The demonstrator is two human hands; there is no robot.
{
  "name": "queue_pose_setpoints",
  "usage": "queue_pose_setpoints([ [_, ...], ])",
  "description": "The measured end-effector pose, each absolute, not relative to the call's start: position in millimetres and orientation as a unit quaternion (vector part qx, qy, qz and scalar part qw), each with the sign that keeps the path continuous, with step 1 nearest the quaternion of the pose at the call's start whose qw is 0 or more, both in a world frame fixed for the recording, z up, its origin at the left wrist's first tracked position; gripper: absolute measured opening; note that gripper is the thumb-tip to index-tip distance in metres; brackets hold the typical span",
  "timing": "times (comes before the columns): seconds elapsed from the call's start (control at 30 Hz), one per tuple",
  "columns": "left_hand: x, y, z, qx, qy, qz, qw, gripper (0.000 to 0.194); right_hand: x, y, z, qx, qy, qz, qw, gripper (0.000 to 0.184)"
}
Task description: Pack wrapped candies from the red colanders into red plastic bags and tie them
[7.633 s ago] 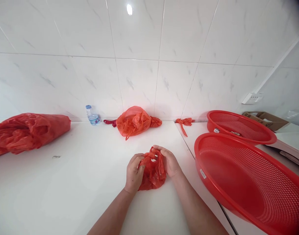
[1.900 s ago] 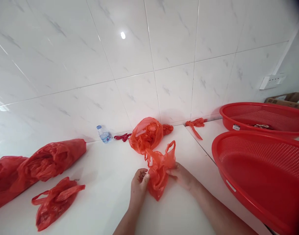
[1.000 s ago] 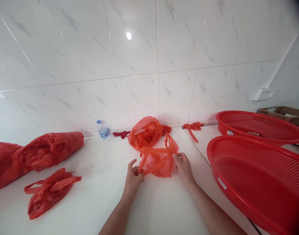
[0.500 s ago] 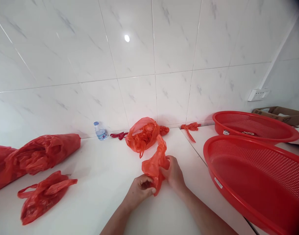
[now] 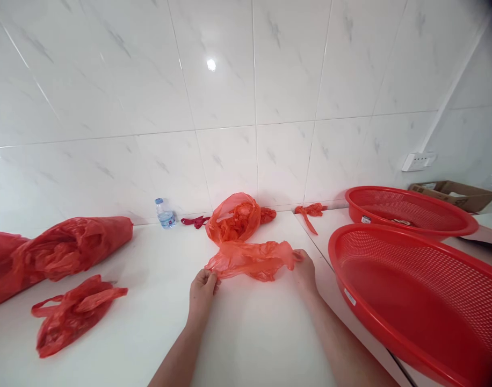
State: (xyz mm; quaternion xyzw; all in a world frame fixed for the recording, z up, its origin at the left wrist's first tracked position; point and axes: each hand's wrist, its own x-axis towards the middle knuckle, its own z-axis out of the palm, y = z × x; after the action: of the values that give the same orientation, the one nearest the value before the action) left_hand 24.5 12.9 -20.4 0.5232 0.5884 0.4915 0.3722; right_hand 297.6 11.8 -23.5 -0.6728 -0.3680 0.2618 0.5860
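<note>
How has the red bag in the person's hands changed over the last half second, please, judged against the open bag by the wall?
Yes: the red bag, bunched upright before, is now stretched sideways between left hand and right hand, below the open bag.

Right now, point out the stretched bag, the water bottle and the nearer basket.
stretched bag (image 5: 250, 259), head view, crumpled middle.
water bottle (image 5: 164, 214), head view, label.
nearer basket (image 5: 391, 312), head view, mesh floor.

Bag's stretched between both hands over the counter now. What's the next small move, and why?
Probably lower the red bag flat onto the white counter and smooth it. The left hand pinches one end and the right hand the other, so it is pulled out long, but its middle looks crumpled.
</note>
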Motion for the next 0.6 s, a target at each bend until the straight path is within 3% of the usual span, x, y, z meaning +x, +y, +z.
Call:
queue_pose_setpoints([
  [0.07,23.9,11.2,-19.6,0.528,0.609,0.509,0.303,0.021,295.4,10.4,-20.6,-0.652,-0.37,0.293,0.593,0.016],
  [0.13,26.5,7.1,-17.3,0.566,0.596,0.553,0.135,0.024,289.1,8.4,-17.7,-0.626,-0.377,0.331,0.597,0.016],
  [0.2,33.9,0.3,-14.1,0.646,0.504,0.57,-0.056,0.03,279.4,5.7,-13.9,-0.597,-0.391,0.371,0.595,0.013],
  [0.27,46.0,-7.3,-11.2,0.754,0.371,0.526,-0.128,0.027,268.4,1.6,-9.1,-0.567,-0.409,0.413,0.583,0.011],
  [0.37,63.8,-12.6,-9.4,0.857,0.299,0.414,-0.069,0.031,256.4,-6.1,-2.1,-0.518,-0.447,0.491,0.54,0.01],
  [0.5,63.4,-5.0,-9.9,0.816,0.505,0.278,0.049,0.032,262.0,-10.3,-0.5,-0.413,-0.409,0.634,0.511,0.02],
  [0.6,50.6,-1.9,-8.5,0.774,0.581,0.235,0.094,0.031,278.9,-3.8,-5.4,-0.408,-0.343,0.618,0.578,0.026],
])
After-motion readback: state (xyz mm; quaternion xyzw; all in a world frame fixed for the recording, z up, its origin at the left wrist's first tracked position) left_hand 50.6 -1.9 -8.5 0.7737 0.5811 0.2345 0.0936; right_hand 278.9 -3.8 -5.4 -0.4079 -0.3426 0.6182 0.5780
